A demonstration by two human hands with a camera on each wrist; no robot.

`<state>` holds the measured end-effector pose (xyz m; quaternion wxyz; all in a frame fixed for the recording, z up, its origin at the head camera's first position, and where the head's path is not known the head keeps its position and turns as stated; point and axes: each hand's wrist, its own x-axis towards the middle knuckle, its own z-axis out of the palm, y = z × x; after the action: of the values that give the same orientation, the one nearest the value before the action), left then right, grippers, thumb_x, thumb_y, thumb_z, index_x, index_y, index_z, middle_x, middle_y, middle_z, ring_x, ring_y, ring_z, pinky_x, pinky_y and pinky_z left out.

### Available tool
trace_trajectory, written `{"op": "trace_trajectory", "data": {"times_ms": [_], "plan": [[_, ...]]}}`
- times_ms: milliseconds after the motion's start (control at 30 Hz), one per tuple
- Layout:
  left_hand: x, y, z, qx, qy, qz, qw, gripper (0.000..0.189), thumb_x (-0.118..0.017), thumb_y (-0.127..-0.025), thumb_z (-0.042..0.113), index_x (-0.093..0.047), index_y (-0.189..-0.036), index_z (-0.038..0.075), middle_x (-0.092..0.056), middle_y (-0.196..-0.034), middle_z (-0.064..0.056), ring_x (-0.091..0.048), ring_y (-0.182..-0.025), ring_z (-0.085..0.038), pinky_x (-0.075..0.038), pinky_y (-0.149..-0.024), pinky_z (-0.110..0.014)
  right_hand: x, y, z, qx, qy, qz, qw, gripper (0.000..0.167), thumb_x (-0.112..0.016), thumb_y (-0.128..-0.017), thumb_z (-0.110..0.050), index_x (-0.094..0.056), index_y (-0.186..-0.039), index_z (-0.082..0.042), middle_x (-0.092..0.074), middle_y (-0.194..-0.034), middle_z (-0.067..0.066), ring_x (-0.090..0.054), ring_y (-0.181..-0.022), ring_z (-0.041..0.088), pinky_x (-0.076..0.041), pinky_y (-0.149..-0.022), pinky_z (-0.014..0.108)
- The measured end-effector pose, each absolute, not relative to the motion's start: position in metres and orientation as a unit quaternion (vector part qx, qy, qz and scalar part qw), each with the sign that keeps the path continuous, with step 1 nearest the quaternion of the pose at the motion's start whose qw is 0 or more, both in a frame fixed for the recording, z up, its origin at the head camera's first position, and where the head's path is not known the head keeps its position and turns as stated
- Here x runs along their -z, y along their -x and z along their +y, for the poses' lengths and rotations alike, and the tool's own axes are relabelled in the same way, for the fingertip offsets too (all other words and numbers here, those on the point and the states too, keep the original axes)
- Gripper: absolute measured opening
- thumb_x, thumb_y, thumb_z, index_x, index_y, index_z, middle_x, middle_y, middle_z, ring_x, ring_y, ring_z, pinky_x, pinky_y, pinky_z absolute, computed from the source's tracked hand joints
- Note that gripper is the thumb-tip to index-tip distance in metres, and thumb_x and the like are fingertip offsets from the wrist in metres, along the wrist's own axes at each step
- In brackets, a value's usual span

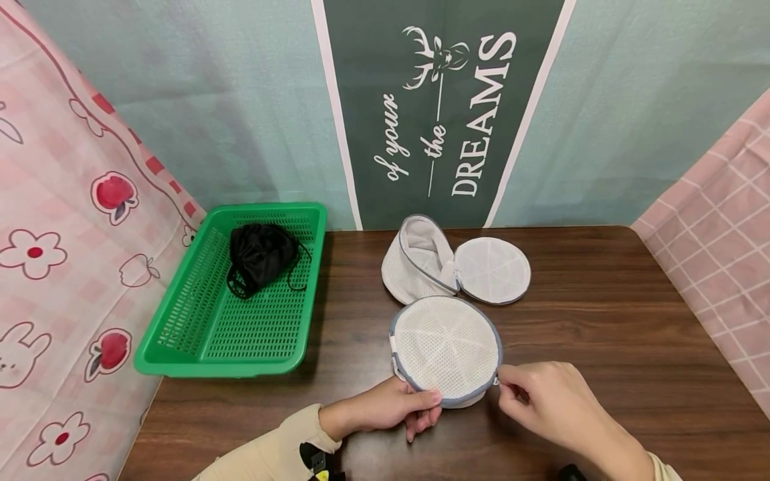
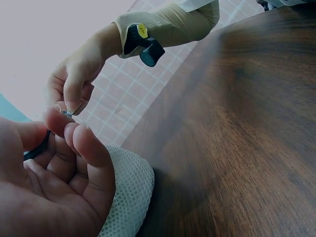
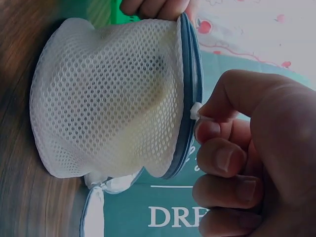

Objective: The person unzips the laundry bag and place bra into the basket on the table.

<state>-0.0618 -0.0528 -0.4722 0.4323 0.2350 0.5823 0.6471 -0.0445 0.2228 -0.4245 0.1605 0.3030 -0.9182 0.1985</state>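
A round white mesh laundry bag [image 1: 447,347] with grey-blue trim stands on the table, its lid lying over the top. My left hand [image 1: 400,407] grips the bag's near rim, thumb on the lid and fingers beneath. At the right side of the rim, my right hand [image 1: 544,401] pinches the small white zipper pull [image 3: 196,110] between thumb and forefinger. Through the mesh in the right wrist view, a pale yellowish patch shows inside the bag. Just behind it sits a second mesh laundry bag [image 1: 406,270], unzipped, its round lid [image 1: 493,270] folded out to the right.
On the left of the dark wooden table [image 1: 601,300] is a green plastic basket [image 1: 225,367]. A black drawstring pouch [image 1: 261,257] lies in it. Printed curtains [image 1: 252,100] hang along the back and both sides.
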Motion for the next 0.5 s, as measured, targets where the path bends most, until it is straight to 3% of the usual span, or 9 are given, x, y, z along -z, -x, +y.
{"op": "trace_trajectory", "data": {"times_ms": [500], "plan": [[0.4736,0.0631,-0.0544,-0.640,-0.235,0.591,0.431,0.045,-0.041,-0.111,0.018,-0.052,-0.091,-0.021,-0.052,-0.065,0.006,-0.049,-0.054,0.000,-0.046,-0.051,-0.016,0.4250,0.0531,0.2293,-0.158,-0.269,-0.934,0.175,0.039,-0.067,-0.066,-0.014,-0.033,-0.061,-0.032,-0.017,-0.061,-0.027,-0.019,-0.052,-0.009,-0.016,-0.044,0.017]]}}
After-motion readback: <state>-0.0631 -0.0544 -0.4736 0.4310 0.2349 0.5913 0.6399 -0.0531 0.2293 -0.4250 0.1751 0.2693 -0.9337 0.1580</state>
